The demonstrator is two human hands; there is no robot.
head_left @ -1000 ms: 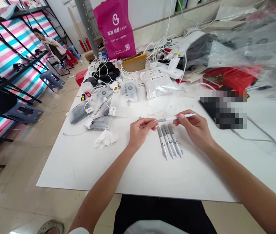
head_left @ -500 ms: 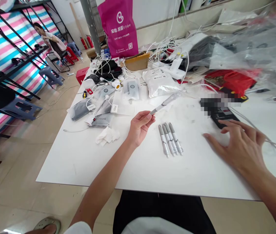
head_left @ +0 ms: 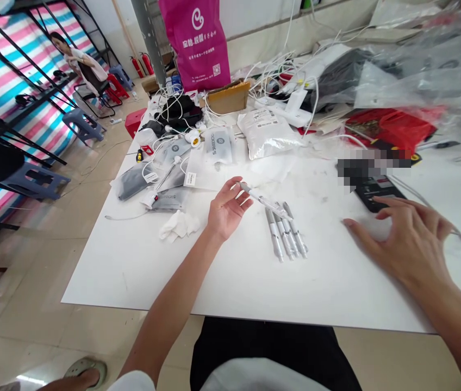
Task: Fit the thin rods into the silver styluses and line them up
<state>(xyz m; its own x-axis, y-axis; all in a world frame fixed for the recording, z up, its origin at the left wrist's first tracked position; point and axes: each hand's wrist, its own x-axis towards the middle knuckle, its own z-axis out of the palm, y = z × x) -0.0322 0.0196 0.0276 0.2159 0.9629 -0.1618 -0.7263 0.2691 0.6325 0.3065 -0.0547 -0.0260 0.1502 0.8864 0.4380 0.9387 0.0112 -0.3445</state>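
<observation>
My left hand [head_left: 225, 213] is closed, pinching one end of a grey-and-white pen [head_left: 263, 200] in a clear wrapper. The pen slants down to the right, its far end in front of the tops of several similar wrapped pens [head_left: 279, 241], which lie side by side on the white table [head_left: 230, 277]. Over at the right, my right hand [head_left: 412, 241] rests with thumb and fingers apart and nothing in its grasp. Its fingertips are at the near edge of a black flat object [head_left: 377, 190], partly blurred out, with a cable beside it.
A crumpled tissue [head_left: 179, 225] lies left of my left hand. Behind are grey pouches [head_left: 132, 182], a white plastic package [head_left: 269, 133], tangled white cables, an open cardboard box [head_left: 228, 98] and a magenta bag [head_left: 198, 49]. Clear plastic bags [head_left: 418, 76] pile up at back right. A person sits far left.
The pen in my left hand has swung from pointing up and right to pointing down and right, over the row of pens. My left hand shifted slightly left; the right hand hardly moved.
</observation>
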